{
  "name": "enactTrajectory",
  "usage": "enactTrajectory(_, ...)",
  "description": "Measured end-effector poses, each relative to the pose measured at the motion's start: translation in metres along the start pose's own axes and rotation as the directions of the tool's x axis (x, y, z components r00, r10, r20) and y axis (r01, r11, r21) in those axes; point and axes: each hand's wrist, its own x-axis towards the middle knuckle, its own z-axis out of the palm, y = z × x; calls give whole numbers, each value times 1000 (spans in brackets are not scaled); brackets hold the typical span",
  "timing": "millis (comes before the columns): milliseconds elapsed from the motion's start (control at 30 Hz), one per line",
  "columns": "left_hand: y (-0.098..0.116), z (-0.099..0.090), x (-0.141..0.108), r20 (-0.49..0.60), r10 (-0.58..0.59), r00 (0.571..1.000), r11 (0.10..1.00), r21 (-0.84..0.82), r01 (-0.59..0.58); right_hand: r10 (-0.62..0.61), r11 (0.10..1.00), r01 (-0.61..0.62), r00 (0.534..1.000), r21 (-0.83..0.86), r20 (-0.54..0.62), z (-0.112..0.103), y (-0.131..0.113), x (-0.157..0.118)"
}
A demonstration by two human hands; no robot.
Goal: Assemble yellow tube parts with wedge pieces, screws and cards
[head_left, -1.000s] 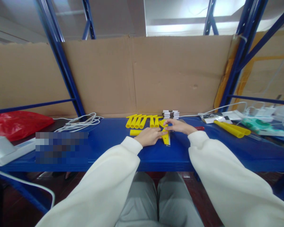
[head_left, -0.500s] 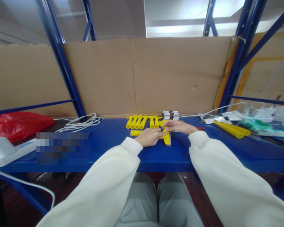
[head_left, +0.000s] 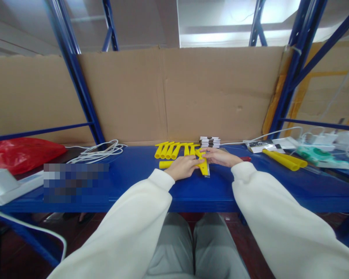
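My left hand (head_left: 182,167) is closed around the handle of a yellow scraper (head_left: 204,169), which lies across the blue tabletop with its wide head to the right. The handle's round end sticks out left of the hand. A thin, clear or shiny strip runs along the head's right edge. My right hand (head_left: 218,156) has its fingertips at the far end of the head, thumb and fingers pressed there; what lies between them is too small to make out. Just behind, several more yellow scrapers (head_left: 171,150) lie in a row with their handles toward me.
Behind the right hand stands a stack of small white-and-black packs (head_left: 209,142). A red object (head_left: 246,158) lies right of that hand. Farther right are yellow cones (head_left: 283,159) and a green-and-white packet (head_left: 321,157). White cables (head_left: 101,151) and a red bag (head_left: 23,153) lie left. Cardboard (head_left: 192,93) closes the back.
The scraper and my left hand have shifted slightly left and away from me. My right hand's fingers have straightened somewhat along the far end of the head.
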Motion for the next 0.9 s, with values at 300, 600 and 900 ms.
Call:
enactTrajectory(300, 1, 0, 0, -2, -28, 1000, 999, -37, 28, -42, 999, 42, 999, 8, 1, 2, 0, -1)
enactTrajectory(600, -3, 4, 1, -80, -92, 993, 992, -95, 84, -26, 995, 25, 1000, 92, 13, 6, 1, 0)
enactTrajectory(900, -5, 4, 1, -81, -70, 994, 994, -86, 63, -48, 998, 46, 996, 39, 71, 10, -1, -5)
